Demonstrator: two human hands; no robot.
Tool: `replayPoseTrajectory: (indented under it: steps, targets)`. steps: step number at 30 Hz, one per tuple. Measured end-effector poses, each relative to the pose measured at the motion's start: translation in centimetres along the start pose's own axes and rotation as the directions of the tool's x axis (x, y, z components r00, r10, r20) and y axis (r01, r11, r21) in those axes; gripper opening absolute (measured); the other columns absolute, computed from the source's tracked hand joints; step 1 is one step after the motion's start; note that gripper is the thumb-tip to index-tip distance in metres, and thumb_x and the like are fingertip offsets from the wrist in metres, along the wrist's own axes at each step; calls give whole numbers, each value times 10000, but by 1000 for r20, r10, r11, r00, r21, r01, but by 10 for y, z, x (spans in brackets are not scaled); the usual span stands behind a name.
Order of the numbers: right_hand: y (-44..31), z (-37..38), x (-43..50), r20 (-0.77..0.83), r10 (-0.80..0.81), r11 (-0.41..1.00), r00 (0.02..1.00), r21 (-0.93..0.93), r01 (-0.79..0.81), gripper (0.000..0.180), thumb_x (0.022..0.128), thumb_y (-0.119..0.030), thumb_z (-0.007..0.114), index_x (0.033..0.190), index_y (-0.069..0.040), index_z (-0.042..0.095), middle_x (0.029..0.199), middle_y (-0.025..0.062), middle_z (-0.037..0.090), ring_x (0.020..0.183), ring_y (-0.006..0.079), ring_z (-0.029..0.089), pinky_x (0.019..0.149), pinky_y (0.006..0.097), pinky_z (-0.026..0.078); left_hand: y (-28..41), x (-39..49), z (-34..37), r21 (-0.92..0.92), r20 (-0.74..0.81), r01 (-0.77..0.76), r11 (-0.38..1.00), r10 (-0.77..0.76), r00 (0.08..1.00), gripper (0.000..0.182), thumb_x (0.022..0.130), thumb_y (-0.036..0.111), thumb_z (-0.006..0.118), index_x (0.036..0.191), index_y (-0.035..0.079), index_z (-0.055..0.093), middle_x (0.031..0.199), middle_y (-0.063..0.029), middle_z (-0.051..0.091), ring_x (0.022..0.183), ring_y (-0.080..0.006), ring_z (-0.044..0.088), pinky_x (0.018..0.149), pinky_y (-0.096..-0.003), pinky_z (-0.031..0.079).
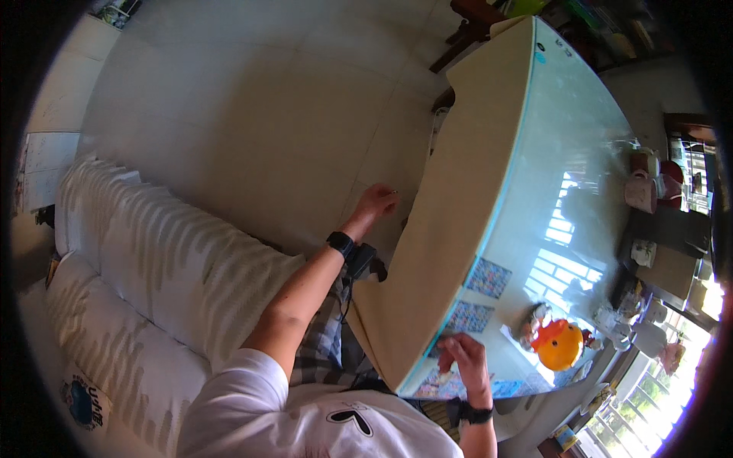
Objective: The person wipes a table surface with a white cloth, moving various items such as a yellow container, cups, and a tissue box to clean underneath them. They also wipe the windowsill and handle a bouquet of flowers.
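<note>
My left hand (379,200) reaches out over the tiled floor, left of the table's edge, its fingers curled. A tiny dark and bright spot shows at its fingertips; I cannot tell what it is. Over the near corner of the glass-topped table (504,229) is my right hand (465,355), with bent fingers above small patterned cards (471,316). Whether it holds anything is unclear. Both wrists wear black bands. An orange and yellow duck figure (560,344) stands on the table to the right of my right hand.
A sofa with a striped white cover (189,240) lies at the left. A beige cloth (452,189) hangs over the table's side. Pink mugs (640,192) and other items stand along the table's far side, near barred windows. Dark wooden furniture legs (472,28) are at the top.
</note>
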State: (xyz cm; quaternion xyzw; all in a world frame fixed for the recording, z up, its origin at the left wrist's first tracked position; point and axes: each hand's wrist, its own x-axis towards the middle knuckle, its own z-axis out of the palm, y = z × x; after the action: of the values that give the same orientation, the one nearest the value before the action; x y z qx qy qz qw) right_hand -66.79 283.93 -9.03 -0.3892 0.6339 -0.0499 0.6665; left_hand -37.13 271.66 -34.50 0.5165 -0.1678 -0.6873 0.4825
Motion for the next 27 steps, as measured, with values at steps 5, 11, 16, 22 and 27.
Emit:
replayPoseTrajectory:
  steps: [5, 11, 16, 22, 27]
  targets:
    - [-9, 6, -4, -51, 178, 983, 983, 49, -176, 201, 981, -143, 621, 956, 52, 663, 646, 84, 657, 556, 119, 621, 517, 263, 506, -40, 96, -19, -77, -40, 8, 997, -11, 999, 193, 937, 231, 663, 969, 52, 598, 822, -26, 601, 747, -135, 594, 705, -284, 505]
    - [-14, 4, -8, -54, 300, 952, 952, -45, -303, 150, 982, -116, 596, 973, 14, 670, 638, 36, 656, 525, 78, 593, 467, 209, 443, -109, 212, -29, -81, 26, 76, 994, -74, 997, 215, 931, 232, 655, 994, 33, 602, 820, -25, 585, 755, -136, 569, 740, -285, 498]
    - [-3, 2, -20, -44, 448, 890, 893, -70, -450, 168, 927, -120, 688, 1079, -56, 720, 885, 75, 705, 716, 137, 659, 671, 270, 541, -156, 265, -7, -32, 8, 150, 988, -150, 989, 330, 932, 226, 638, 1176, 14, 575, 997, -59, 594, 910, -164, 567, 879, -301, 475]
    - [-6, 4, -25, -31, 372, 923, 928, -92, -373, 123, 923, -100, 681, 996, -7, 714, 795, 72, 691, 645, 137, 650, 571, 289, 512, -202, 320, 18, 91, 0, 199, 976, -200, 980, 428, 948, 114, 529, 1346, -44, 509, 1112, -143, 644, 986, -234, 613, 909, -338, 505]
    - [-14, 8, -19, -10, 317, 932, 948, -181, -314, 121, 920, -111, 681, 991, -21, 719, 766, 85, 687, 606, 156, 652, 558, 298, 515, -245, 348, 32, 55, 24, 52, 997, -53, 998, 485, 938, 104, 521, 1392, -62, 480, 1330, -215, 582, 1231, -294, 553, 1036, -363, 441]
